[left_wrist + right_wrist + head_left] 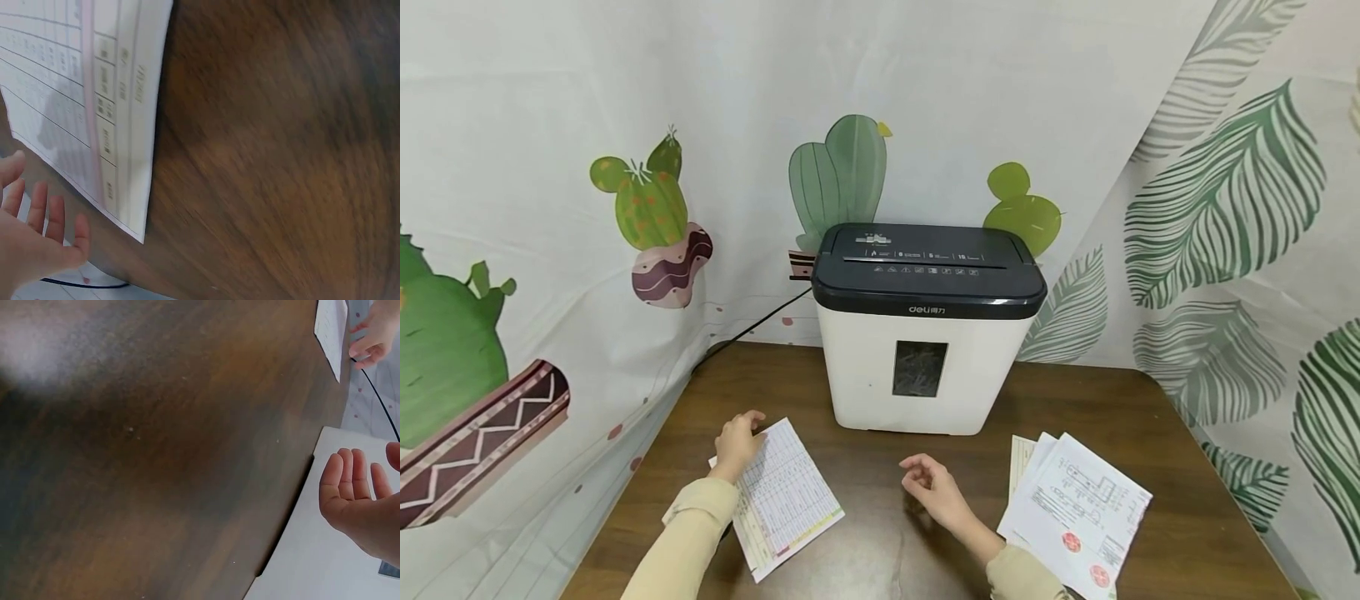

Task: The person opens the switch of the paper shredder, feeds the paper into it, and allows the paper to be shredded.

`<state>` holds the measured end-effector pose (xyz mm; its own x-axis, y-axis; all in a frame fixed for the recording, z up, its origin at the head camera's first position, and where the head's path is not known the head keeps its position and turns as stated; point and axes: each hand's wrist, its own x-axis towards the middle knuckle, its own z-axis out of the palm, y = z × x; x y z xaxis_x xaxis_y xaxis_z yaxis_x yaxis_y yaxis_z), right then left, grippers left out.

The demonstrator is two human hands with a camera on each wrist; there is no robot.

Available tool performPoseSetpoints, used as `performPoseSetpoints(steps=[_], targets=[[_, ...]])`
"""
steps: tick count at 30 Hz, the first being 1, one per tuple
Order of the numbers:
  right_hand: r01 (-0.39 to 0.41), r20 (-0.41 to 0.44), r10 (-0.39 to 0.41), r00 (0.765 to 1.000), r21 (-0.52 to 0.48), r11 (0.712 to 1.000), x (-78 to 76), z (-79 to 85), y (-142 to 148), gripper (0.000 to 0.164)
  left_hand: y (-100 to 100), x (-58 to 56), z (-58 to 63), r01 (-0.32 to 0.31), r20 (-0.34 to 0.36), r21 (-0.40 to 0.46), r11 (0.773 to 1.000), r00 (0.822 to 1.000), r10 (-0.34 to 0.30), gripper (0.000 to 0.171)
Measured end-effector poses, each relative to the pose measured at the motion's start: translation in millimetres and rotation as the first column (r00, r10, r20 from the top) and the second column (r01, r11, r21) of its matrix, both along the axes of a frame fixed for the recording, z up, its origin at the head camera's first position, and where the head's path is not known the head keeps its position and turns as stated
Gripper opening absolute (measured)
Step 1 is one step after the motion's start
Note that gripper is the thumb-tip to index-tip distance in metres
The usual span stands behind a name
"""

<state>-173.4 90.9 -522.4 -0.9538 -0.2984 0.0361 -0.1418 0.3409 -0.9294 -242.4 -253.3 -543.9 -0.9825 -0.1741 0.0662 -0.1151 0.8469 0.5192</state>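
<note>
On the left of the table lies a small stack of printed table sheets, with my left hand over its upper left edge. In the left wrist view that hand has loosely bent fingers beside the sheets, pinching nothing. My right hand hovers near the middle of the table, fingers loosely curled and nothing in them. The right wrist view shows the same hand in front of the white paper shredder. The shredder has a black top with a feed slot and a dark front window.
A second pile of papers, bearing a drawing and red stamps, lies on the right of the brown wooden table. A black cord runs left from the shredder. A cloth backdrop printed with cacti and leaves hangs behind.
</note>
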Motion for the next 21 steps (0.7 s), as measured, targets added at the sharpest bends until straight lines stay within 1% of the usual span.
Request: performPoseSetpoints(steps=[4, 9, 11, 14, 17, 21], targets=[[-0.014, 0.012, 0.014, 1.0, 0.024, 1.0, 5.2, 6.1, -2, 0.021, -1, 0.1, 1.9, -0.002, 0.099, -0.021, 1.0, 0.995, 0.004, 0.037], [-0.051, 0.028, 0.05, 0.998, 0.019, 0.999, 14.4, 27.3, -5, 0.018, 0, 0.3, 2.5, -0.002, 0.177, -0.025, 1.0, 0.984, 0.006, 0.038], [-0.061, 0.03, 0.061, 0.998, 0.022, 0.998, 17.6, 34.4, -6, 0.018, 1, 0.5, 2.6, -0.003, 0.184, -0.025, 1.0, 0.983, 0.008, 0.037], [-0.063, 0.02, 0.062, 0.998, 0.026, 0.998, 19.9, 38.7, -7, 0.017, 1, 0.5, 2.4, -0.001, 0.182, -0.029, 1.0, 0.983, 0.007, 0.037], [-0.063, 0.017, 0.062, 0.998, 0.022, 0.998, 20.9, 39.5, -8, 0.017, 0, 1.3, 2.0, 0.0, 0.188, -0.027, 1.0, 0.982, 0.006, 0.035], [-0.068, 0.023, 0.067, 0.997, 0.027, 0.997, 20.2, 36.3, -8, 0.017, -1, 3.3, 1.6, 0.015, 0.187, -0.047, 0.999, 0.982, -0.006, 0.032]])
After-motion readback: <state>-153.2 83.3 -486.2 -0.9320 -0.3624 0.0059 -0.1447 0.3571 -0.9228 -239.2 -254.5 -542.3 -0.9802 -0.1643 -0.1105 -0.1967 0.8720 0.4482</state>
